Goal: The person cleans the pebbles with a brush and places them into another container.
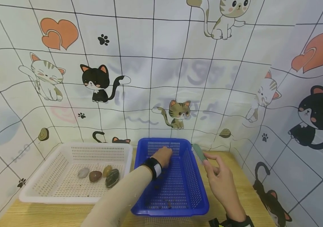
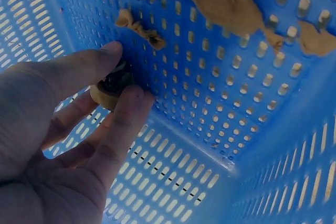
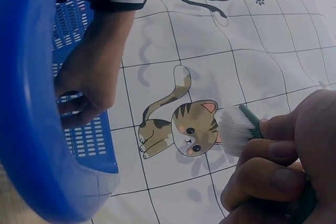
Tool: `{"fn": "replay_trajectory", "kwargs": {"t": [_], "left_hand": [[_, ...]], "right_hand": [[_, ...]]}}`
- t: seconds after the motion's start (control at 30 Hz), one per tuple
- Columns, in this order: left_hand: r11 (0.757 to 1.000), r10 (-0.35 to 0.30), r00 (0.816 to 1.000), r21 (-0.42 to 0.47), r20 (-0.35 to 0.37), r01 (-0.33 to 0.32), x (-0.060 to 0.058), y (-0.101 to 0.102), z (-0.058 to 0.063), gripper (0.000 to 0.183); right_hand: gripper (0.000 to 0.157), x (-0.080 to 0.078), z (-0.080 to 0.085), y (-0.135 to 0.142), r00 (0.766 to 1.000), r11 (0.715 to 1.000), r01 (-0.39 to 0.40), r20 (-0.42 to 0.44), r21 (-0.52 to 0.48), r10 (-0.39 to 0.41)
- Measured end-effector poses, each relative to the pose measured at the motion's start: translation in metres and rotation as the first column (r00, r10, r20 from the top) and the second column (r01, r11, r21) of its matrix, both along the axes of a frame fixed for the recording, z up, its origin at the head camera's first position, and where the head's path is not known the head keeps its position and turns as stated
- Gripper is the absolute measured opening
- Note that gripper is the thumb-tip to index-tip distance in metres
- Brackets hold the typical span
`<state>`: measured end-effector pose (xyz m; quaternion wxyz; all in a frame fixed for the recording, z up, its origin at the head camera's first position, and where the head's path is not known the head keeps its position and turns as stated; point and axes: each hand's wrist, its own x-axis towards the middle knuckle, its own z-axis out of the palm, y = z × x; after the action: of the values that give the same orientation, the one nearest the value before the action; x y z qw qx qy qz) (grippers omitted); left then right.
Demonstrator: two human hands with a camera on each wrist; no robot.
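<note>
Inside the blue basket (image 1: 200,192), my left hand (image 1: 162,156) reaches down near the far end. Seen from the left wrist, the thumb and fingers pinch a small dark, shiny stone (image 2: 118,77) with brown matter on its lower side; the fingers hide part of it. Brown mud-like clumps (image 2: 226,6) lie on the basket's perforated floor close by. My right hand (image 1: 221,178) is just outside the basket's right side and grips a green-handled brush (image 1: 199,153). In the right wrist view its white bristles (image 3: 235,130) point away from the fingers, touching nothing.
Left of the blue basket stands a white perforated basket (image 1: 65,199) holding several stones, among them a reddish-brown one (image 1: 95,176) and a dark striped one (image 1: 112,178). Both baskets rest on a wooden table (image 1: 36,216). A cat-printed sheet (image 1: 138,72) rises behind and at the sides.
</note>
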<state>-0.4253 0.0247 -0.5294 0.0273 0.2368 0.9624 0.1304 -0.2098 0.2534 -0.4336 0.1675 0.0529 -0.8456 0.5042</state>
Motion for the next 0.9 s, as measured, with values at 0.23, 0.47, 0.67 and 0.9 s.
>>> {"fn": "replay_trajectory", "kwargs": {"t": [0.23,0.47,0.67,0.9], "left_hand": [[0.999,-0.022,1.000,0.040,-0.010,0.022,0.014,-0.011,0.022,0.031],[0.977,-0.161,0.973,0.115,-0.168,0.181,0.006,-0.023,0.032,0.026],[0.949,-0.171,0.969,0.235,-0.178,0.211,0.038,-0.035,0.068,0.042],[0.896,-0.090,0.990,0.425,-0.107,0.127,0.087,-0.055,0.110,0.048]], "right_hand": [[0.040,-0.001,0.002,-0.003,1.000,1.000,-0.011,0.004,0.009,0.011],[0.042,-0.001,0.002,-0.004,1.000,0.999,-0.012,-0.017,0.039,0.013],[0.041,0.000,0.003,-0.006,1.000,1.000,-0.009,-0.016,0.027,0.010],[0.040,0.004,0.003,-0.008,0.998,0.999,-0.021,-0.058,0.035,0.023]]}}
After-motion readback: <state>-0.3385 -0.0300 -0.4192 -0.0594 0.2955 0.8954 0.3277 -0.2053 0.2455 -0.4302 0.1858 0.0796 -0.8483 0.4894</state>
